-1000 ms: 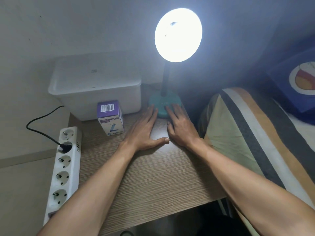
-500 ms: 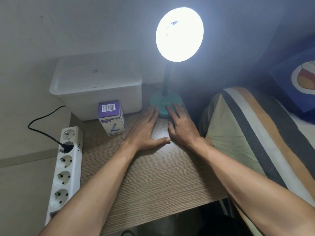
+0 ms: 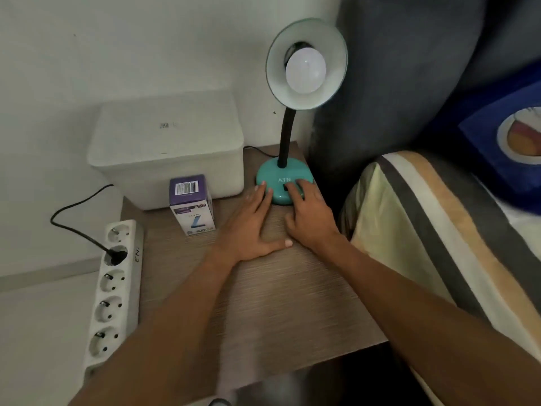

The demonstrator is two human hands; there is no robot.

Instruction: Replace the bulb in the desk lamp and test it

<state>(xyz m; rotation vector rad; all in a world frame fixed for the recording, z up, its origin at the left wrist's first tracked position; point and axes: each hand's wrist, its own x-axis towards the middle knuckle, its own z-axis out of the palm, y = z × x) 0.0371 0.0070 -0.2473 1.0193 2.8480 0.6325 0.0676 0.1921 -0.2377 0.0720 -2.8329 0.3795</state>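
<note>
Teal round-based gooseneck desk lamp (image 3: 283,183) with unlit white bulb (image 3: 306,72) stands at wooden table's (image 3: 292,303) back edge; left hand (image 3: 251,230) flat, open, fingertips at base, right hand (image 3: 310,218) open, holding nothing, fingers on base's switch.

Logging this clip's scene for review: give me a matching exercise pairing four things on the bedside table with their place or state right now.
Things:
1. bulb
2. bulb box
3. power strip
4. right hand

Place or state:
A. fingers resting on the teal lamp base
B. unlit, seated in the shade
C. at the table's left edge, one black plug in
D. upright in front of the white bin

Pairs: 1-B, 2-D, 3-C, 4-A
</note>
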